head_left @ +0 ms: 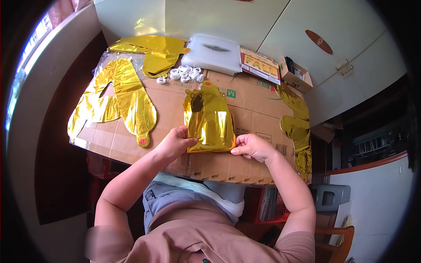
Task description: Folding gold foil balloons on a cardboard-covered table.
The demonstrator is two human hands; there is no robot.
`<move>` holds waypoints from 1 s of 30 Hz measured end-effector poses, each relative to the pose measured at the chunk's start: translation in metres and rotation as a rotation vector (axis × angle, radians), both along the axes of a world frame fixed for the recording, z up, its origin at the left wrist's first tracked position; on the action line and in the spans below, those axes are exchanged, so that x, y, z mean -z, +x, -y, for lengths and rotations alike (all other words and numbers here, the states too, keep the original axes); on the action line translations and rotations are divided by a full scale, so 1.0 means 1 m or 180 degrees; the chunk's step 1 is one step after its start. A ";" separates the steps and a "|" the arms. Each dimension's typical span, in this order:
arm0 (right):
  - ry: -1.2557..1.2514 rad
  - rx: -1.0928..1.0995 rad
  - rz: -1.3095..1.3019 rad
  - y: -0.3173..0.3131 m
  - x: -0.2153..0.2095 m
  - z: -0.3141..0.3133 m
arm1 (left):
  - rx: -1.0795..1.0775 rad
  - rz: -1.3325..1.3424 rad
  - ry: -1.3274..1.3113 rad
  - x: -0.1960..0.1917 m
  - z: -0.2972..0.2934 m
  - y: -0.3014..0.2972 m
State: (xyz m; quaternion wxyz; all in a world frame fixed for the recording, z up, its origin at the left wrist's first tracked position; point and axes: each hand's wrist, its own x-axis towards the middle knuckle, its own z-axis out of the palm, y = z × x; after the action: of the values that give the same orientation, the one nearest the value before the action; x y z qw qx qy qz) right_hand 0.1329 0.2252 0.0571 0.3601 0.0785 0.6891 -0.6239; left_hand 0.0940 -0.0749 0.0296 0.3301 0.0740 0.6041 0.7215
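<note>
A gold foil balloon [210,125], flat and partly folded into a shiny rectangle, lies on the cardboard-covered table in front of me. My left hand [179,141] pinches its near left corner between thumb and fingers. At the near right corner, my right hand [251,147] grips the folded edge the same way. The balloon's far end narrows to a tab with a small red mark. To the left lies another flat gold foil balloon [125,94], unfolded, with a red-marked tab pointing toward me.
Behind lie more gold foil [160,52], several white ribbon coils [186,74] and a translucent plastic case [212,55]. Further right stand a printed box [259,65] and an open carton [296,74]. Gold foil [294,114] hangs along the table's right edge. White cabinets [219,19] stand behind.
</note>
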 end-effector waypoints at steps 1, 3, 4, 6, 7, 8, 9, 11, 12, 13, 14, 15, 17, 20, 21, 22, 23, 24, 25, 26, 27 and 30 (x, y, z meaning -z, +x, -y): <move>0.0140 0.0009 -0.0092 0.002 0.001 0.004 | 0.0009 -0.0056 0.0065 0.000 0.001 0.000; 0.0419 0.0030 -0.0276 0.005 0.001 0.015 | 0.0031 -0.0168 0.0194 -0.004 0.004 0.002; 0.0574 0.0024 -0.0311 0.006 -0.001 0.017 | -0.0054 -0.0406 -0.0152 -0.008 0.008 0.005; 0.0878 0.0009 -0.0388 0.008 -0.005 0.021 | -0.0221 -0.0877 -0.0857 -0.023 0.019 0.015; 0.0867 0.0026 -0.0395 0.009 -0.005 0.022 | -0.0163 -0.1012 -0.1036 -0.028 0.024 0.018; 0.0856 0.0044 -0.0401 0.010 -0.005 0.023 | -0.0102 -0.1146 -0.1215 -0.032 0.030 0.022; 0.0846 0.0053 -0.0409 0.011 -0.006 0.024 | -0.0049 -0.1276 -0.1394 -0.034 0.034 0.026; 0.0928 -0.0045 -0.0468 0.010 -0.005 0.028 | -0.0133 -0.1406 -0.1580 -0.036 0.036 0.037; 0.0955 -0.0052 -0.0480 0.010 -0.005 0.029 | -0.0129 -0.1516 -0.1712 -0.040 0.036 0.042; 0.0983 -0.0058 -0.0493 0.010 -0.004 0.030 | -0.0122 -0.1625 -0.1844 -0.042 0.036 0.046; 0.0992 -0.0064 -0.0490 0.011 -0.004 0.031 | -0.0146 -0.1791 -0.1917 -0.035 0.036 0.049; 0.1004 -0.0071 -0.0493 0.011 -0.003 0.032 | -0.0171 -0.1829 -0.2025 -0.032 0.036 0.051; 0.1051 -0.0079 -0.0478 0.010 -0.003 0.034 | -0.0218 -0.1904 -0.2242 -0.028 0.033 0.055; 0.1115 -0.0066 -0.0450 0.009 -0.003 0.033 | -0.0260 -0.2115 -0.2385 -0.023 0.031 0.059; 0.1100 -0.0055 -0.0459 0.009 -0.004 0.033 | -0.0270 -0.2221 -0.2424 -0.022 0.031 0.060; 0.1086 -0.0044 -0.0466 0.009 -0.004 0.033 | -0.0320 -0.2326 -0.2421 -0.019 0.031 0.061; 0.1087 -0.0037 -0.0469 0.009 -0.004 0.033 | -0.0369 -0.2432 -0.2418 -0.015 0.031 0.061; 0.1089 -0.0031 -0.0473 0.009 -0.002 0.033 | -0.0420 -0.2538 -0.2415 -0.012 0.031 0.061; 0.1090 -0.0025 -0.0476 0.008 -0.002 0.033 | -0.0413 -0.2597 -0.2484 -0.011 0.032 0.062; 0.1120 -0.0032 -0.0464 0.008 -0.001 0.034 | -0.0406 -0.2655 -0.2554 -0.010 0.031 0.063; 0.1150 -0.0038 -0.0453 0.007 -0.001 0.035 | -0.0399 -0.2714 -0.2623 -0.010 0.031 0.063; 0.1092 0.0011 -0.0356 0.006 -0.003 0.036 | -0.0425 -0.2563 -0.2648 -0.012 0.030 0.067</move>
State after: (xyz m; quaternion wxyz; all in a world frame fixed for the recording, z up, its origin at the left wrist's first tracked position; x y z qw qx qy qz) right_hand 0.1386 0.1896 0.0602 0.3015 0.1051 0.8042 -0.5012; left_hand 0.1609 -0.1052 0.0419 0.0296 0.1683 0.9180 0.3579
